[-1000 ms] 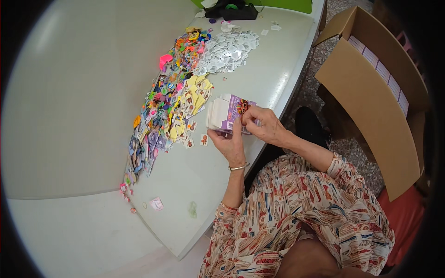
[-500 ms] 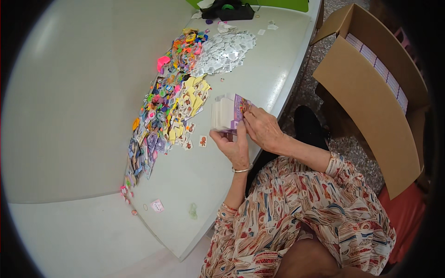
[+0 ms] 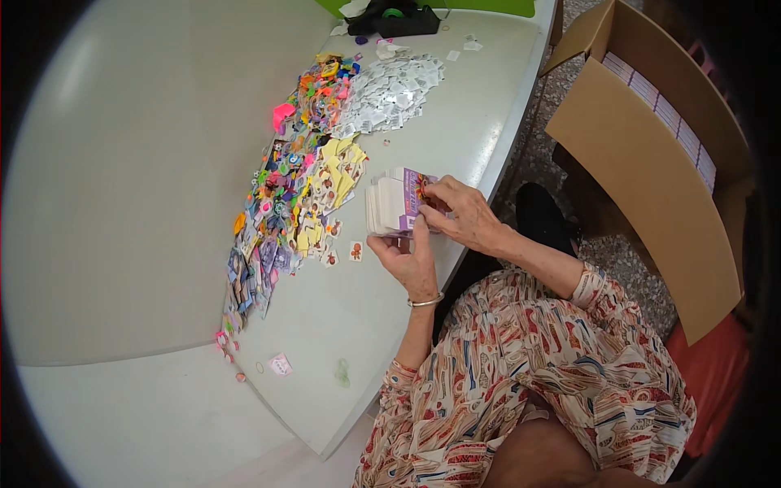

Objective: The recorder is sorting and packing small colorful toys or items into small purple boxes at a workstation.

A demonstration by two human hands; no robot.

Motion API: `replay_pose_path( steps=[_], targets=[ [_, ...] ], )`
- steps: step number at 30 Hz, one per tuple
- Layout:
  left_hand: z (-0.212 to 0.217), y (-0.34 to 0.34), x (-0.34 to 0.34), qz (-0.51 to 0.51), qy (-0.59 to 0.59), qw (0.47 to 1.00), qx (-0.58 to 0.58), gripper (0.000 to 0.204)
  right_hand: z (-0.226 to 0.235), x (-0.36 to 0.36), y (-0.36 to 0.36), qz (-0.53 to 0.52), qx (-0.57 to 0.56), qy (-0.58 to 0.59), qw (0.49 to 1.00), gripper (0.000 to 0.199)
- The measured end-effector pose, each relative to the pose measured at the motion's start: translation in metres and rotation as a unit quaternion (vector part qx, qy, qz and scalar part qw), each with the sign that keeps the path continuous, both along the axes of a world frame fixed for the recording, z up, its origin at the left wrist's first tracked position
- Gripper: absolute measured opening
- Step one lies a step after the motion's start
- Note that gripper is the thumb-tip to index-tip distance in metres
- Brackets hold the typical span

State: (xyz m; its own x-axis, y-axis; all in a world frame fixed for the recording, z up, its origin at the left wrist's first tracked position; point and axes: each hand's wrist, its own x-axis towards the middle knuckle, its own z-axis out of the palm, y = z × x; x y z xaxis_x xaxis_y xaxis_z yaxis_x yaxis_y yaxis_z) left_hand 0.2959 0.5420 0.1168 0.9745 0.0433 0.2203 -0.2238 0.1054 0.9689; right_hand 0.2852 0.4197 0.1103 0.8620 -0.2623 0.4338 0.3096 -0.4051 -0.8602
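I'm watching from my end as the left hand point(image 3: 411, 264) is clamping a white-and-purple bundle point(image 3: 389, 205) at its near side, thumb up against the printed face. The right hand point(image 3: 465, 218) is bending its fingers over the right end of that face; I can't tell whether its fingertips are pinching anything or only pressing. The bundle is sitting over the worktop point(image 3: 309, 342), close to the edge by the person's lap, and I'm not able to make out whether its underside is touching the surface.

What's worrying me is the left end, where several pale layers are standing proud with no fingers around them. If the left hand's grip were loosening, or the right hand were pushing unevenly, those layers could be fanning out or sliding off. With the edge so near, a slip toward the body could be sending pieces down past the worktop.

Just left of the bundle, a small printed card point(image 3: 355, 250) is lying alone, and beyond it the yellow-and-printed cards point(image 3: 342, 167) are spreading beside the heap of colourful trinkets point(image 3: 281, 167). A low sweep of the left hand could be catching these and mixing them. The white paper slips point(image 3: 394, 93) are lying farther off, less exposed.
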Motion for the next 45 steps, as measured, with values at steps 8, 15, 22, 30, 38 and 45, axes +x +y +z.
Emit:
replay_pose_path(
  steps=[8,15,22,30,38,45],
  targets=[
    [-0.010,-0.001,-0.012,0.000,-0.042,0.996,0.078,0.051,0.002,-0.001,-0.007,-0.004,-0.119,0.017,0.993,0.016],
    [-0.008,0.001,-0.009,-0.005,-0.037,0.997,0.063,0.052,-0.007,0.003,-0.006,-0.024,-0.046,-0.025,0.998,0.011],
    [0.003,0.005,0.002,0.007,-0.008,1.000,0.004,0.051,-0.005,0.007,-0.003,0.110,0.123,-0.033,0.986,0.008],
    [0.015,0.020,0.027,-0.020,0.113,0.988,-0.104,0.036,-0.022,-0.010,-0.030,0.277,0.267,0.151,0.910,0.009],
    [0.012,0.027,0.037,-0.063,0.181,0.969,-0.157,0.034,-0.026,-0.014,-0.035,0.056,0.144,0.069,0.986,0.015],
    [0.027,0.029,0.033,-0.084,0.146,0.977,-0.133,0.035,-0.021,-0.009,-0.051,0.011,0.065,0.116,0.991,0.014]
  ],
)
